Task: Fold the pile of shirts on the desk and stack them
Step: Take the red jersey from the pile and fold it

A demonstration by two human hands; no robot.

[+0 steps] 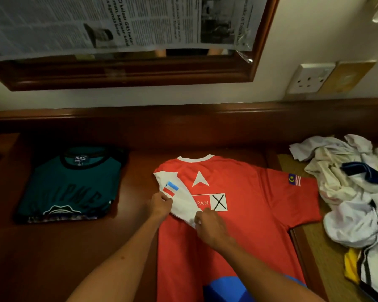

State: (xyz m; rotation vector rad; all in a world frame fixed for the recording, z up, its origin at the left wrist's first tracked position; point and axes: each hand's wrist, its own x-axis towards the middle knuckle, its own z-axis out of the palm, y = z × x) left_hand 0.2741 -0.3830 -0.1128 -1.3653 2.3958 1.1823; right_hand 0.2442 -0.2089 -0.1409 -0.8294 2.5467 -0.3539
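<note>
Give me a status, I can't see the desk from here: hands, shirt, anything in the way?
Left hand and right hand pinching white sleeve, folded over red shirt. Teal shirt folded, left. Unfolded pile right, touching the red shirt's other sleeve.

Head view — downward, close over desk [52, 247]

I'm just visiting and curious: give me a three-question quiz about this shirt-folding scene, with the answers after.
1. True or false: the red shirt lies with its white sleeve folded in over the body.
2. Which shirt is already folded? A) the teal shirt B) the red one C) a white one from the unfolded pile
3. Fill in: the left hand and right hand both pinch the ____.

Key: 1 true; 2 A; 3 white sleeve.
</note>
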